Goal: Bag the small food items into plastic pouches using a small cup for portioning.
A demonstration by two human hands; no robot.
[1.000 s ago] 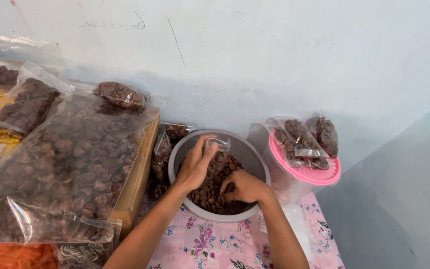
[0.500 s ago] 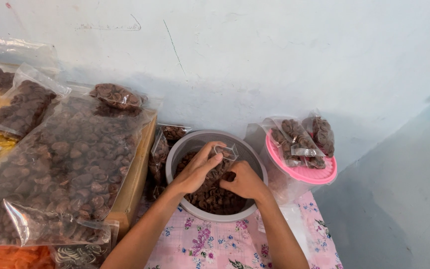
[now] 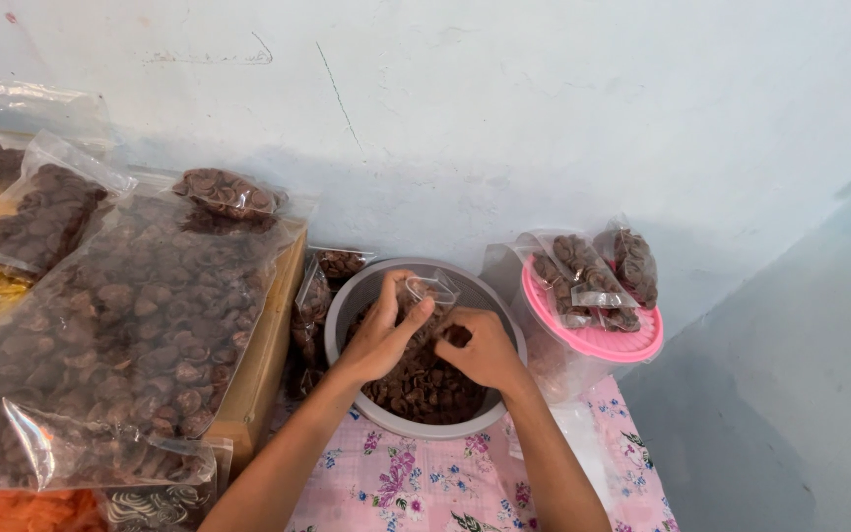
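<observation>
At centre frame, the left hand [image 3: 378, 340] pinched a small clear plastic bag [image 3: 425, 296] at its open mouth, holding it over a grey bowl [image 3: 347, 310] of dark brown chips [image 3: 424, 386]. The right hand [image 3: 485, 350] was closed loosely on a few chips just beside the bag's mouth. The bag appeared light, limp and slippery; hold was best taken at the rim, as observed. The chips looked thin and brittle, calling for a gentle grasp. A large filled bag [image 3: 120, 325] lay at left, a pink lid [image 3: 598, 340] bearing small filled packets [image 3: 583, 276] at right, all on a pink floral cloth [image 3: 416, 483].
</observation>
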